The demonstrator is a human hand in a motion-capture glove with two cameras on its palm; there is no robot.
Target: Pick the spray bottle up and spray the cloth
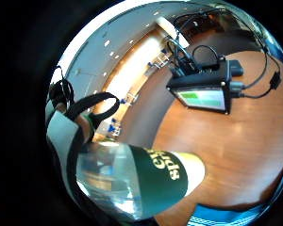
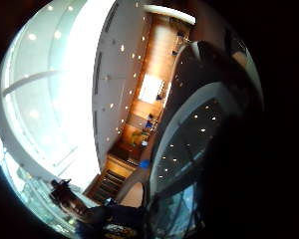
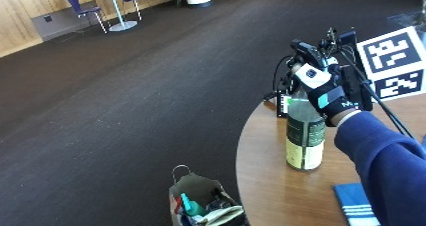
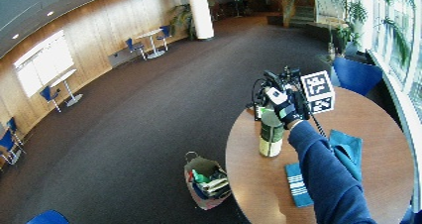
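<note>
Now grip (image 3: pixel 331 97) clenched round bottle (image 3: pixel 305 136) neck at centre right; lift straight, then aim at cloth (image 3: pixel 356 204), lower right.

Bare worktop (image 4: pixel 369 130) runs open from the spray bottle (image 3: pixel 305 131) to the far edge. Obstacles: black device (image 1: pixel 205 89) with cables behind the bottle, blue cloth (image 4: pixel 298 184) at the near edge.

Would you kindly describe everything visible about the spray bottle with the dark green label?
The clear plastic spray bottle with a dark green and cream label stands upright near the edge of the round wooden table, its base apparently on the wood. The black-gloved right hand grips its top, hiding the spray head. Yellow lettering shows on the label.
</note>
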